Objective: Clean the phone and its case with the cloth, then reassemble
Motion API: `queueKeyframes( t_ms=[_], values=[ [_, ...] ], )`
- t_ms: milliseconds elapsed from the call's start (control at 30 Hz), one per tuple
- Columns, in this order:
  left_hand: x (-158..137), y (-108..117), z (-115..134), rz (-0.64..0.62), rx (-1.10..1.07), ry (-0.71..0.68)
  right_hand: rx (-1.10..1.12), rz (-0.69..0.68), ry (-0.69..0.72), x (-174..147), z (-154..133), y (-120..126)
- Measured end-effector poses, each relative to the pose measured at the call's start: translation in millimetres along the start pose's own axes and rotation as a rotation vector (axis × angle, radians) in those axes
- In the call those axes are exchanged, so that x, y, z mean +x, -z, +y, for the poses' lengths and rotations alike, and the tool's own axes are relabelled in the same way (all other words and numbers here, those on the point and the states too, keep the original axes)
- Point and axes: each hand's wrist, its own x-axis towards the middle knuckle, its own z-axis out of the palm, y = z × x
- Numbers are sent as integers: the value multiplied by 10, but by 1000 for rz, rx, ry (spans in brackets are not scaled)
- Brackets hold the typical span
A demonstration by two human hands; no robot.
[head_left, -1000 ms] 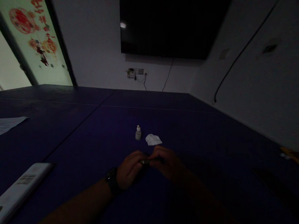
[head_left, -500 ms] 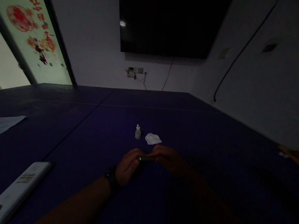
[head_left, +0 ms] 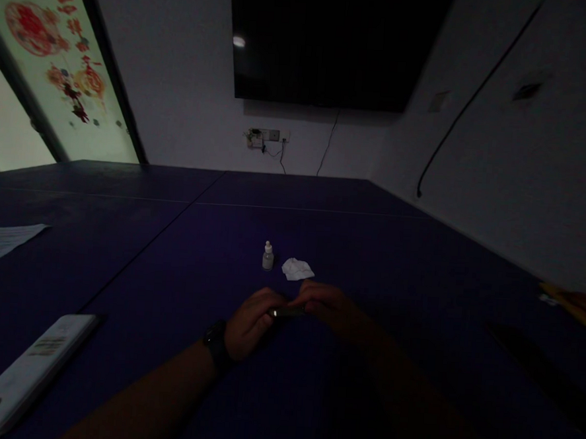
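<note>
Low over the purple tabletop (head_left: 203, 386), a thin flat dark object with a shiny edge (head_left: 288, 311) is held between both hands; it looks like a phone seen edge-on, though the dim light hides its kind. My left hand (head_left: 249, 324), with a dark watch (head_left: 214, 342) on its wrist, grips the left end with the thumb below. On the right end, my right hand (head_left: 330, 308) closes with its fingers over the top. Just beyond the hands stand a small dropper bottle (head_left: 268, 258) with a white cap and a crumpled white tissue (head_left: 297, 269).
A long white device (head_left: 33, 366) with a round button lies at the near left, printed paper (head_left: 3, 243) behind it. At right are a dark flat object (head_left: 532, 366) and a yellow item (head_left: 578, 308). A wall-mounted screen (head_left: 333, 43) hangs beyond the table.
The view has shifted slightly, so everything sits a little further left and up. Both hands keep hold of the flat object, whose edge tilts and glints a bit differently.
</note>
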Motion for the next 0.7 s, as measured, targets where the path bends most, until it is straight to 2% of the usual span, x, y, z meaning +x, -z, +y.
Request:
queueKeyframes(
  t_ms=[400, 700],
  values=[
    [42, 30, -29, -91, -30, 46, 0, 83, -114, 27, 34, -75],
    [26, 29, -130, -114, -68, -19, 204, 137, -168, 90, 96, -181]
  ],
)
